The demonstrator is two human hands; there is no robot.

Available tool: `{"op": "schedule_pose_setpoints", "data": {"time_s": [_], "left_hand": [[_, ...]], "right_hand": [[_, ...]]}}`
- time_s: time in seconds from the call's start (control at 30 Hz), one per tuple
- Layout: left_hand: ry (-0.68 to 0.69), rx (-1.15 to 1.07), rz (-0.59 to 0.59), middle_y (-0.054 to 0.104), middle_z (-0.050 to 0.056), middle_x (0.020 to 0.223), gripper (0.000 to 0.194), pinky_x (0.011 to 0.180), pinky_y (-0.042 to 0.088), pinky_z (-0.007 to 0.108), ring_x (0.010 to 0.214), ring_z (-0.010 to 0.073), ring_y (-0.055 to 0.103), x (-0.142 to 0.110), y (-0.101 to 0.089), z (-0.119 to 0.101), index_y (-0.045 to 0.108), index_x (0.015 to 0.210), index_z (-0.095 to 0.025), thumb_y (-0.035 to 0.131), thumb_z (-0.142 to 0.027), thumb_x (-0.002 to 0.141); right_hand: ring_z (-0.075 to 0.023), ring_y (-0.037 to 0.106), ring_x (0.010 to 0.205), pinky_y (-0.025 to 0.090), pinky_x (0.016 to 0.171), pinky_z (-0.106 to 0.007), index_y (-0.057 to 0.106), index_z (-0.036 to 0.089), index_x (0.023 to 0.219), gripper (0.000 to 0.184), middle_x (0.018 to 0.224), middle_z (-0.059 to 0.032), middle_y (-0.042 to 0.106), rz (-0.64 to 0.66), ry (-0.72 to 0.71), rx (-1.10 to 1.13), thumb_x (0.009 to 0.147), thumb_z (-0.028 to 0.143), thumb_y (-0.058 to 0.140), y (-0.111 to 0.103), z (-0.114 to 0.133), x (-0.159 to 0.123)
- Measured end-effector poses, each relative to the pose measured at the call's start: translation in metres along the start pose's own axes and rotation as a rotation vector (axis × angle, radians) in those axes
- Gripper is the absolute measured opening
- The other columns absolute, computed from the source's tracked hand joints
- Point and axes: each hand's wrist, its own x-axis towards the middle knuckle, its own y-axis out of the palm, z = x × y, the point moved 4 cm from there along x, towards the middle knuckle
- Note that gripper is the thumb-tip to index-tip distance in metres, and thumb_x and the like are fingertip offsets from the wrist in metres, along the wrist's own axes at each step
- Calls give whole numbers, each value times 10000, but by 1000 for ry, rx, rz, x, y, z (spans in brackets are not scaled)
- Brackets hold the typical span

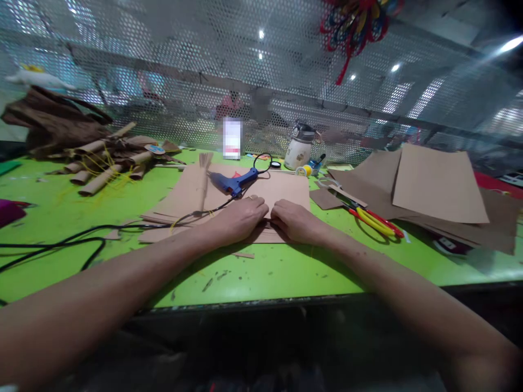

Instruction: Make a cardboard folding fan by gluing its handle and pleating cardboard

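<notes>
My left hand (244, 216) and my right hand (297, 220) are close together over a stack of brown paper sheets (286, 185). Both hands are closed, with fingers curled and thumbs low. A narrow piece of darker brown paper (267, 224) shows between them, pinched at the fingertips; most of it is hidden behind the hands. Just beyond my left hand, a blue glue gun (235, 182) lies on the sheets, its cord running left under my forearm. A thin paper roll with a frayed top (202, 182) lies left of the glue gun.
Tied brown paper rolls (102, 177) and a brown bag (53, 122) occupy the left. Red-and-yellow-handled scissors (373, 222) and more brown sheets (439, 185) lie right. A bottle (298, 149), yellow spool (303, 171) and lit phone (232, 139) stand toward the mesh screen (171, 71).
</notes>
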Motion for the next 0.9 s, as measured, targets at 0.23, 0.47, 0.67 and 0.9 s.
{"op": "schedule_pose_setpoints", "data": {"time_s": [0.23,0.47,0.67,0.9], "left_hand": [[-23,-145,4,510,48,790,196,600,356,267,672,148,472,-2,4,11,548,757,-154,432,-218,901],[84,-91,-22,480,50,776,156,593,352,272,657,147,436,-1,-1,3,525,727,-147,472,-202,863],[118,-92,22,483,55,794,125,612,369,277,669,149,433,-3,-10,-2,522,753,-142,471,-171,863],[133,-129,15,482,52,778,121,609,370,279,664,147,437,-6,-9,2,525,737,-149,475,-163,846]], "right_hand": [[-194,437,737,341,628,-300,505,150,807,73,789,-86,524,-65,-53,-29,855,138,451,0,5,-3],[-182,421,720,334,610,-293,496,164,799,58,784,-67,502,-5,-70,17,851,160,472,-2,4,-3],[-186,453,787,367,645,-291,500,177,842,28,847,-64,495,6,-17,110,858,160,485,-1,-1,-11],[-191,467,821,380,659,-290,506,178,878,118,886,-72,522,12,50,155,813,80,494,-1,-12,-23]]}}
